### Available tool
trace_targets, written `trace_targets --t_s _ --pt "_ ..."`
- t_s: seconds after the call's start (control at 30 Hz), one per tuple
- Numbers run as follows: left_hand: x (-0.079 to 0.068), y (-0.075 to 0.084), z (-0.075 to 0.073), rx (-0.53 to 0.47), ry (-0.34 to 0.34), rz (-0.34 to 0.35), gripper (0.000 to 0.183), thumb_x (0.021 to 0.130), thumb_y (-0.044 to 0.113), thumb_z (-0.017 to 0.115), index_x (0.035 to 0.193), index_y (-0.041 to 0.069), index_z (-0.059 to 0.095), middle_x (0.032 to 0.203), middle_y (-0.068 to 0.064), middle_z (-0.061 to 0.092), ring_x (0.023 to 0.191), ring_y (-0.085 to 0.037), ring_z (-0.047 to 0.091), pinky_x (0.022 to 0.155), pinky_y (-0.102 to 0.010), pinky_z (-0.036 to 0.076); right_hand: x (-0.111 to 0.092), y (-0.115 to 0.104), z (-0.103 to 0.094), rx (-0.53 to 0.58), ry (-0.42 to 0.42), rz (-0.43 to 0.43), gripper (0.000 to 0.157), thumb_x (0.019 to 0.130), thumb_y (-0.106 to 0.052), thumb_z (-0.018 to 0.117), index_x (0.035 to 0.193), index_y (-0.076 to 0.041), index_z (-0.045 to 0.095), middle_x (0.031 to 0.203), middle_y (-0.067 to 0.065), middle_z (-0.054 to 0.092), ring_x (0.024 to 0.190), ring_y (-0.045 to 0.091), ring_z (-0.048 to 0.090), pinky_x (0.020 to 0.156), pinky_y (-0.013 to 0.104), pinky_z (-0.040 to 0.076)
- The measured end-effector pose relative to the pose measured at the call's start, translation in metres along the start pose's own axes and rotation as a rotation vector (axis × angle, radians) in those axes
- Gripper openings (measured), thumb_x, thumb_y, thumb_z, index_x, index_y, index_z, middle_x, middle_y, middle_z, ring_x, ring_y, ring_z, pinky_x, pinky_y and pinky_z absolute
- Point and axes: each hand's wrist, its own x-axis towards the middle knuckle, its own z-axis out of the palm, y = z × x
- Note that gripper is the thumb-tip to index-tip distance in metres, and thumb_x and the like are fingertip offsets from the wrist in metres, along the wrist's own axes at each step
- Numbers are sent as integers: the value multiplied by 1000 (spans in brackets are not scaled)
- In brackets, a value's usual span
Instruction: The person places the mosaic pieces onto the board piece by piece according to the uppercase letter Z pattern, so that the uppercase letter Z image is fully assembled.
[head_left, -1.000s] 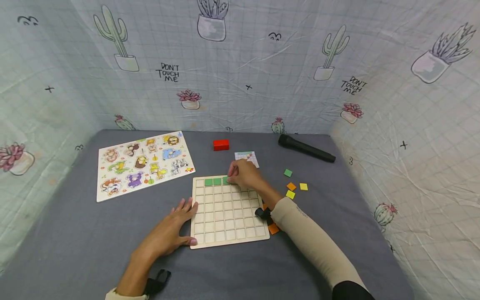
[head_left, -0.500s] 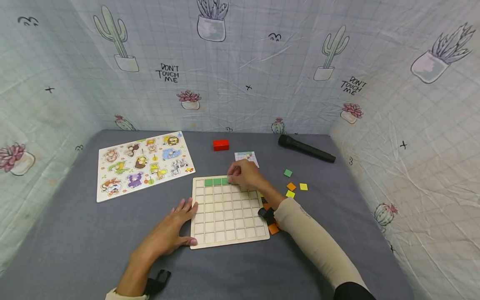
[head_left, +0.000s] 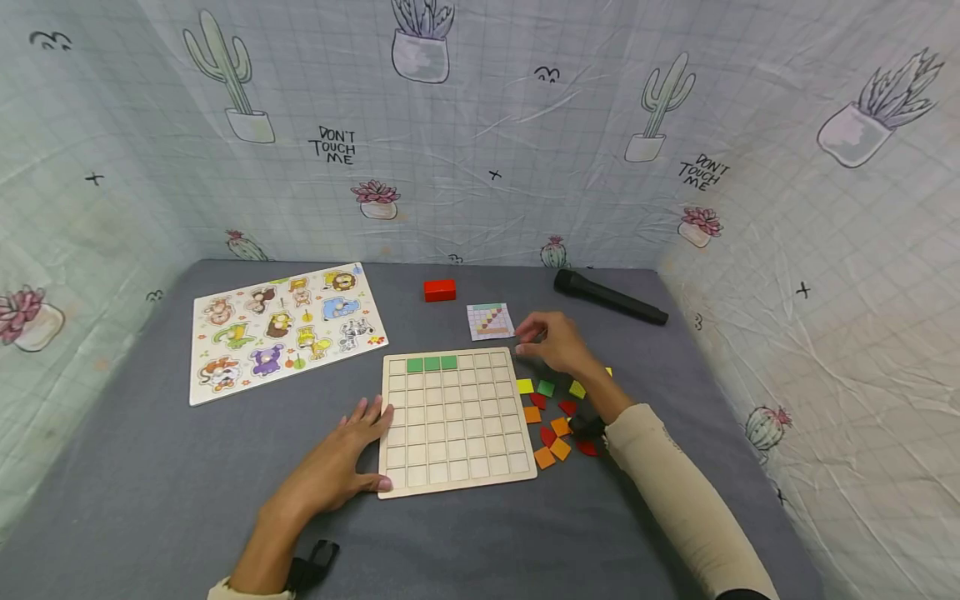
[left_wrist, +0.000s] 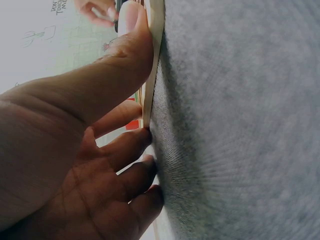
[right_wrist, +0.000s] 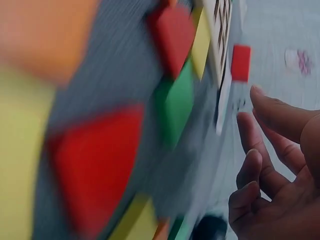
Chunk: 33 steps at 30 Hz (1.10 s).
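Observation:
A wooden grid board (head_left: pixel 455 425) lies flat on the grey table, with three green square tiles (head_left: pixel 432 364) side by side in its top row. My left hand (head_left: pixel 337 467) rests at the board's left edge, thumb on the near corner and fingers along the side; the left wrist view shows the thumb over the rim. Off the board's upper right corner, my right hand (head_left: pixel 558 343) hovers above the table. Nothing shows between its parted thumb and fingers (right_wrist: pixel 272 107) in the right wrist view. Loose green, yellow, orange and red tiles (head_left: pixel 560 427) lie below it.
A pattern card (head_left: pixel 491 322) lies behind the board, near a red block (head_left: pixel 439 290). At back right is a black flashlight-like stick (head_left: pixel 611 297). An animal puzzle board (head_left: pixel 288 333) occupies the left. A printed cloth (head_left: pixel 480 125) hangs around the table.
My right hand has left the board's top row and moved right, uncovering the third green tile, the card and more loose tiles. My left hand stays in place at the board's edge.

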Motion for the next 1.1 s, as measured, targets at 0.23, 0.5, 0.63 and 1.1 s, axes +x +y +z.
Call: trace_targets --t_s 0.23,0.5,0.63,1.1 --pt "-1 2 -2 -1 -4 0 105 77 32 93 162 0 40 171 -27 29 160 -53 22 125 -72 26 -15 34 -29 -57 95 66 25 90 -7 85 114 -4 77 107 17 76 91 30 67 73 32 51" --pt "-1 2 -3 10 -5 3 105 77 32 93 162 0 40 171 -27 29 160 -53 22 125 -71 27 -24 51 -47 -170 114 125 28 91 -9 85 117 -3 78 109 20 74 102 36 67 92 52 53" --pt "-1 2 -2 9 -5 5 105 77 32 93 162 0 40 171 -27 29 160 -53 22 125 -72 27 -25 52 -49 -246 104 179 25 93 -13 84 117 -8 79 108 15 73 99 33 66 90 50 54" --pt "-1 3 -2 15 -2 4 105 77 32 92 162 0 40 171 -27 29 160 -53 22 125 -72 27 -13 37 -39 -250 -18 192 20 92 -17 85 109 -11 76 89 6 66 76 22 57 67 31 47"
